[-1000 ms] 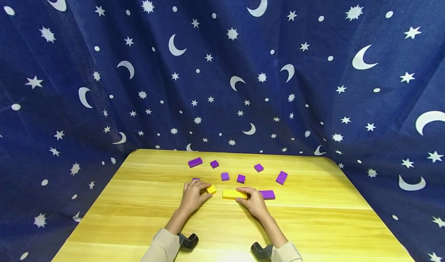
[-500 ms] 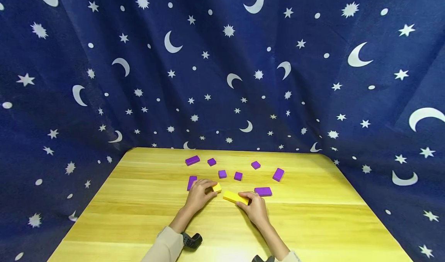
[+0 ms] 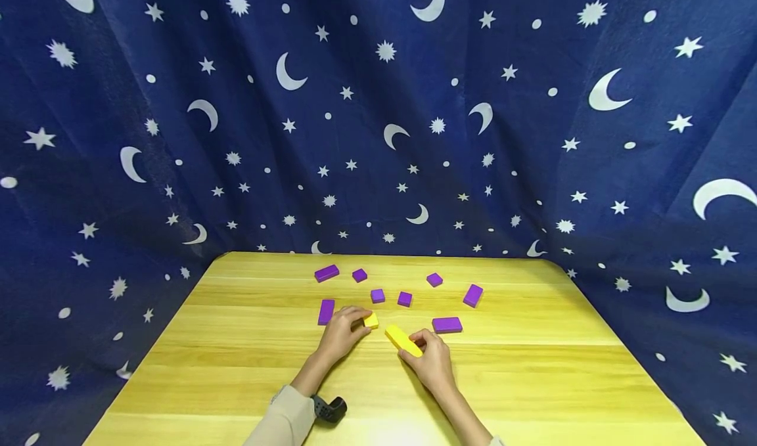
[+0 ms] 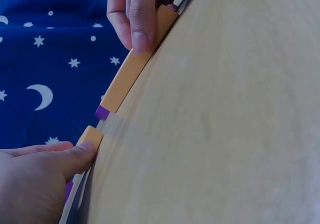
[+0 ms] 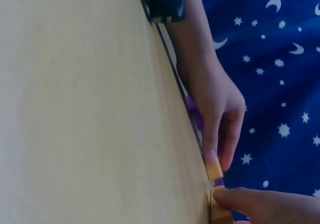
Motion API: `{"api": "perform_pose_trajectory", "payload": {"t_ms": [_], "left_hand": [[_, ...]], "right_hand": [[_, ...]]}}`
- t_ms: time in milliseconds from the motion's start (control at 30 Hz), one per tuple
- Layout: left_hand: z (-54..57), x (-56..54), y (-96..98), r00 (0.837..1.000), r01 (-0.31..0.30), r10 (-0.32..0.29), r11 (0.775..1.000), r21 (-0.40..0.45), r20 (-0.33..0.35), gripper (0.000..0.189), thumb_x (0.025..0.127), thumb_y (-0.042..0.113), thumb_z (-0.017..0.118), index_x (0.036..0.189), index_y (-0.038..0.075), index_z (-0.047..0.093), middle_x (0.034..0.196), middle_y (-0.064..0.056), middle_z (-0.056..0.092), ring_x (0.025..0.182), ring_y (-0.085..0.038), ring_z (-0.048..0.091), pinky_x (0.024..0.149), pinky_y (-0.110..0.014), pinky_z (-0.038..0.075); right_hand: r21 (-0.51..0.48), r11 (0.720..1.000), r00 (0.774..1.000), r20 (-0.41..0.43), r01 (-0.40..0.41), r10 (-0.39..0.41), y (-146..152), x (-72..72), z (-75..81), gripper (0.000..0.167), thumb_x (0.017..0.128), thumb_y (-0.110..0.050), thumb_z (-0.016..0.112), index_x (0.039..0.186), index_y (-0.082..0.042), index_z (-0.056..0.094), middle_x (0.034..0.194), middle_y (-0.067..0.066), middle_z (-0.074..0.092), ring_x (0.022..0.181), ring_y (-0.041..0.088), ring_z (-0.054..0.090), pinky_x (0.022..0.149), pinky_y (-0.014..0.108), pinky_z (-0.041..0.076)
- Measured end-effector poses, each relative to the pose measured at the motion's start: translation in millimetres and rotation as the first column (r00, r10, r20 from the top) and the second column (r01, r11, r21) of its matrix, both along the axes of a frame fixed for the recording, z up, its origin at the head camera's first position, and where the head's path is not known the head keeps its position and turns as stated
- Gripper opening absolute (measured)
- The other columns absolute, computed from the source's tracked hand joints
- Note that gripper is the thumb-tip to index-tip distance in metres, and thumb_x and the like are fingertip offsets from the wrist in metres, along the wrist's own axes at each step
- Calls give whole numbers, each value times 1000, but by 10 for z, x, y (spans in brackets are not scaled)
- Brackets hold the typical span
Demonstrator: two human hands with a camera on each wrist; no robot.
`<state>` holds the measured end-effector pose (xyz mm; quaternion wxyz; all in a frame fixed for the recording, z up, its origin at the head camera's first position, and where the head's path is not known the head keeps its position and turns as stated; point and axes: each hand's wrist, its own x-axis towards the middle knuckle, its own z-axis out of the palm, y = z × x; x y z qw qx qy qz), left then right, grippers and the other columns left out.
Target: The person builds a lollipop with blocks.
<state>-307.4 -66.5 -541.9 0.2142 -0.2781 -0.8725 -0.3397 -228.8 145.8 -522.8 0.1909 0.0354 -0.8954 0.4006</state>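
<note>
Swung long yellow block (image 3: pixel 401 338) further aslant
Pinched by right hand (image 3: pixel 433 362), pointing lengthwise toward small yellow block (image 3: pixel 371 321) pinched by left hand (image 3: pixel 340 335)

Tabletop (image 3: pixel 532 374) is showing smooth, glossy wood grain; curtain (image 3: pixel 355 140) is hanging in matt cloth; yellow blocks (image 3: pixel 399 338) and purple blocks (image 3: pixel 446 325) are presenting smooth faces; wrist device (image 3: pixel 331 409) is looking plastic.

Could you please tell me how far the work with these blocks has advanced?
Eight purple blocks lie spaced apart on the table; that spread may be finished, but no blocks look joined. In hand: the left hand pinches the small yellow block, the right hand holds the long yellow block. To do: a gap separates these two, so placing them probably remains.
</note>
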Motion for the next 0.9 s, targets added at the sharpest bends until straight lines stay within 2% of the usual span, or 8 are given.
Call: {"api": "perform_pose_trajectory", "payload": {"t_ms": [233,367,467,567,633,667,767,900], "left_hand": [[4,-8,-23,1000,0,0,1000,-5,-18,33,78,19,75,109,11,69,106,-3,65,100,-21,58,86,-38,47],[-18,-16,-26,999,11,-11,1000,-9,-33,33,78,19,75,109,10,68,105,-4,65,99,-23,58,85,-39,47],[-44,-18,-23,999,15,-15,1000,-11,-50,33,78,20,74,109,8,68,104,-5,65,98,-23,58,84,-38,47],[-54,-13,-21,998,17,-17,1000,-4,-52,33,79,20,74,108,7,68,104,-5,64,98,-23,58,83,-38,47],[-48,-6,-18,999,21,-21,1000,0,-39,32,79,20,73,109,8,68,105,-5,64,98,-23,58,83,-38,47],[-44,-4,-16,999,23,-23,1000,-1,-33,32,79,19,73,109,8,68,105,-5,64,98,-23,58,83,-38,48],[-30,2,-9,1000,29,-29,1000,-4,4,32,80,19,72,111,9,67,107,-5,64,100,-23,57,85,-39,47],[-30,-6,-9,999,13,-12,1000,-10,41,33,81,21,72,112,11,67,108,-3,64,102,-20,57,87,-36,47]], "right_hand": [[15,997,995,75,-72,71,-29,9,66,41,66,-26,84,89,-5,57,86,4,56,75,16,53,64,28,47],[-40,979,964,170,-199,202,106,-54,116,49,70,-32,80,104,-5,58,98,4,58,82,16,51,69,28,45],[-123,919,892,222,-376,394,270,-152,144,60,73,-29,78,122,-4,53,115,9,55,96,23,49,78,35,44],[-166,820,777,264,-548,572,423,-285,154,75,74,-24,78,136,-4,42,131,12,47,109,27,44,89,41,40],[-156,756,701,292,-636,650,494,-372,167,82,73,-23,79,141,-7,36,138,10,41,114,28,41,95,43,36],[-136,733,675,307,-666,670,521,-409,177,85,73,-24,79,143,-10,34,140,8,39,115,27,40,96,43,35],[-75,680,626,331,-729,707,562,-491,213,92,70,-29,81,145,-15,30,144,4,35,118,26,39,100,48,30],[1,641,601,346,-768,720,556,-552,244,97,66,-32,83,146,-18,29,147,0,31,122,23,35,102,56,20]]}}
